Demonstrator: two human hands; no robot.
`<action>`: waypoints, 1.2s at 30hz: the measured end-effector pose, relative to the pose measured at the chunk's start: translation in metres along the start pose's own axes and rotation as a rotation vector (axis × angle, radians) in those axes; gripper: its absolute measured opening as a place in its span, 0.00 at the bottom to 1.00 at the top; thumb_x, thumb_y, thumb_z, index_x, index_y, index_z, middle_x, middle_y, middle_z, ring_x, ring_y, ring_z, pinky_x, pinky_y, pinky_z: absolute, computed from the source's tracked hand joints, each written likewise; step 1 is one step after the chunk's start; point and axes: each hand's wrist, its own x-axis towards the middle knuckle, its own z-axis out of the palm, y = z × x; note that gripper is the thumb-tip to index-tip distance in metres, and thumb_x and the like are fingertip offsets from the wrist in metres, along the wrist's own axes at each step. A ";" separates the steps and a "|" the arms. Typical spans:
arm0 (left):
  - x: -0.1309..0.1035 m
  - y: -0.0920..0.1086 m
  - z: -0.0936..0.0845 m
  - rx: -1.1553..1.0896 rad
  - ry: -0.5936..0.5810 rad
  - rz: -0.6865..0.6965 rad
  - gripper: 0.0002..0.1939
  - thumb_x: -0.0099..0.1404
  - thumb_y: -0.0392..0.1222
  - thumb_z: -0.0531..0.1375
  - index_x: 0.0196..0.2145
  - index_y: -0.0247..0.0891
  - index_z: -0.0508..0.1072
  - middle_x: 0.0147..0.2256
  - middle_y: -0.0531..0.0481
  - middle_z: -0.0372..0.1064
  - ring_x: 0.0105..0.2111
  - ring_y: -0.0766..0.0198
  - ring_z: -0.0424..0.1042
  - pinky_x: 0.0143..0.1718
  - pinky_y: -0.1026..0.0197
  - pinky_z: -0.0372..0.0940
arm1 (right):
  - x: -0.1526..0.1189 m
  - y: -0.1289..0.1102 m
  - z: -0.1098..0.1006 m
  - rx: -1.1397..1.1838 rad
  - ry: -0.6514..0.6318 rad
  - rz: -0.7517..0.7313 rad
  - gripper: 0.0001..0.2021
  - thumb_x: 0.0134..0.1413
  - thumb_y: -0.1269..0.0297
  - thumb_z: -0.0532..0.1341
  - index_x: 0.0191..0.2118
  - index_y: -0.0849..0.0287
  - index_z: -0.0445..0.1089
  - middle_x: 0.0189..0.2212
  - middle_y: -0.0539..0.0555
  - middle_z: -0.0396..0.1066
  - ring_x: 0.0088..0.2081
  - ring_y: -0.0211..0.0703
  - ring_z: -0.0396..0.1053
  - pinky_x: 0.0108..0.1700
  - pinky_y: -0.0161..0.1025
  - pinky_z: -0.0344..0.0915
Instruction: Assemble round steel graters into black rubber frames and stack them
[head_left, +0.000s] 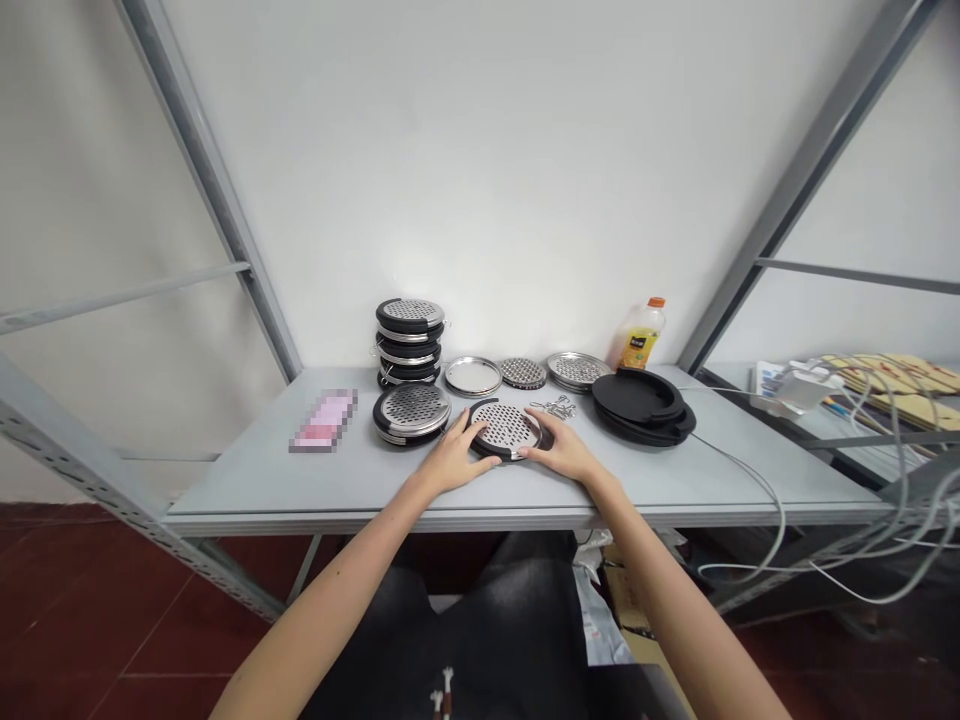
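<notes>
A round grater (507,426), a perforated metal disc in a black rim, lies on the table in front of me. My left hand (453,456) grips its left edge, fingers on the rim and thumb at the near side. On the opposite side my right hand (561,450) holds the rim, its thumb by the near edge. Part of the rim is hidden under my fingers. Just left of my left hand rests a short stack of similar graters (415,408). Small metal wire clips (556,407) lie behind my right hand.
A tall grater stack (409,318) stands by the wall. Along the back are plain metal rings (473,375), small perforated discs (523,373) and larger ones (577,369). Black round bases (643,400) and a bottle (643,335) are right. White cables (750,470) cross the table's right side.
</notes>
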 end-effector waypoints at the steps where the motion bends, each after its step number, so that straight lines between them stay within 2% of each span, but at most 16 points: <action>1: 0.000 0.000 0.000 0.014 0.004 0.017 0.41 0.55 0.59 0.64 0.61 0.36 0.61 0.66 0.36 0.41 0.66 0.45 0.44 0.63 0.46 0.48 | 0.000 0.000 0.001 0.007 0.018 0.003 0.39 0.43 0.47 0.67 0.60 0.59 0.62 0.57 0.64 0.64 0.58 0.58 0.62 0.60 0.54 0.57; 3: 0.001 0.002 -0.001 0.050 0.012 0.079 0.41 0.54 0.57 0.66 0.60 0.37 0.62 0.67 0.38 0.41 0.66 0.46 0.41 0.64 0.45 0.46 | -0.001 -0.001 0.001 0.016 0.041 -0.003 0.38 0.42 0.47 0.68 0.58 0.59 0.64 0.56 0.64 0.66 0.57 0.58 0.63 0.59 0.54 0.58; 5: 0.002 0.004 -0.003 0.074 0.006 0.158 0.34 0.57 0.54 0.65 0.59 0.41 0.64 0.66 0.42 0.45 0.67 0.49 0.41 0.65 0.45 0.45 | -0.001 -0.001 0.001 0.027 0.042 -0.013 0.35 0.44 0.48 0.67 0.57 0.59 0.64 0.56 0.63 0.66 0.58 0.58 0.63 0.60 0.54 0.57; 9: 0.003 0.006 -0.006 0.062 -0.049 0.219 0.26 0.64 0.50 0.60 0.59 0.47 0.65 0.63 0.47 0.55 0.65 0.53 0.48 0.64 0.44 0.44 | -0.001 0.000 0.000 0.134 0.055 0.068 0.28 0.58 0.51 0.55 0.62 0.55 0.57 0.56 0.62 0.66 0.57 0.53 0.64 0.57 0.53 0.60; 11: 0.003 0.006 -0.007 0.044 -0.053 0.217 0.26 0.64 0.50 0.60 0.58 0.48 0.65 0.63 0.47 0.55 0.65 0.54 0.49 0.64 0.44 0.44 | 0.000 0.003 0.000 0.161 0.148 0.122 0.26 0.60 0.52 0.53 0.62 0.56 0.56 0.53 0.62 0.68 0.54 0.52 0.67 0.53 0.52 0.64; 14: 0.003 0.005 -0.006 0.032 -0.045 0.215 0.25 0.64 0.50 0.60 0.58 0.48 0.65 0.63 0.47 0.55 0.65 0.54 0.49 0.65 0.45 0.44 | 0.002 0.009 0.000 0.074 0.358 0.158 0.23 0.58 0.55 0.53 0.57 0.60 0.62 0.49 0.63 0.71 0.50 0.53 0.69 0.50 0.52 0.66; 17: 0.003 0.004 -0.005 0.055 -0.043 0.212 0.25 0.65 0.50 0.59 0.59 0.47 0.64 0.63 0.47 0.55 0.65 0.54 0.48 0.65 0.45 0.44 | 0.006 0.016 0.000 -0.106 0.441 0.177 0.19 0.57 0.61 0.52 0.50 0.63 0.68 0.46 0.64 0.73 0.48 0.55 0.68 0.52 0.54 0.64; 20: 0.003 0.002 -0.004 0.064 -0.038 0.219 0.25 0.66 0.50 0.58 0.59 0.46 0.64 0.63 0.46 0.55 0.65 0.55 0.48 0.65 0.46 0.43 | 0.015 0.022 -0.001 -0.292 0.375 0.181 0.18 0.55 0.65 0.52 0.49 0.65 0.69 0.46 0.66 0.72 0.50 0.58 0.66 0.54 0.55 0.61; 23: 0.003 0.000 -0.003 0.050 -0.040 0.225 0.25 0.66 0.50 0.58 0.59 0.47 0.64 0.63 0.46 0.55 0.65 0.56 0.48 0.65 0.46 0.43 | 0.027 0.030 0.000 -0.409 0.276 0.161 0.19 0.56 0.65 0.53 0.51 0.65 0.69 0.51 0.67 0.68 0.56 0.63 0.60 0.56 0.59 0.57; 27: 0.003 -0.001 -0.002 0.037 -0.045 0.228 0.25 0.65 0.51 0.59 0.59 0.47 0.64 0.63 0.47 0.55 0.65 0.55 0.49 0.65 0.46 0.43 | 0.040 0.046 0.006 -0.413 0.187 0.170 0.19 0.56 0.59 0.54 0.52 0.59 0.68 0.56 0.63 0.65 0.62 0.64 0.51 0.59 0.63 0.51; 31: 0.004 -0.001 -0.003 0.034 -0.044 0.222 0.25 0.64 0.51 0.59 0.59 0.48 0.64 0.63 0.47 0.55 0.65 0.55 0.49 0.65 0.45 0.44 | 0.043 0.055 0.010 -0.453 0.092 0.158 0.18 0.56 0.58 0.54 0.50 0.56 0.70 0.58 0.60 0.64 0.65 0.63 0.46 0.60 0.65 0.48; 33: 0.004 0.000 -0.003 0.036 -0.045 0.219 0.25 0.65 0.51 0.59 0.58 0.48 0.64 0.63 0.47 0.55 0.65 0.54 0.50 0.64 0.45 0.44 | 0.042 0.054 0.010 -0.456 0.090 0.137 0.17 0.57 0.60 0.53 0.49 0.55 0.70 0.57 0.59 0.65 0.65 0.62 0.47 0.60 0.64 0.49; 36: 0.003 0.000 -0.004 0.025 -0.036 0.230 0.25 0.65 0.50 0.59 0.58 0.48 0.65 0.63 0.47 0.56 0.64 0.54 0.50 0.64 0.44 0.44 | 0.037 0.044 0.006 -0.445 0.141 0.082 0.21 0.55 0.65 0.53 0.54 0.59 0.67 0.57 0.61 0.64 0.64 0.59 0.51 0.61 0.59 0.51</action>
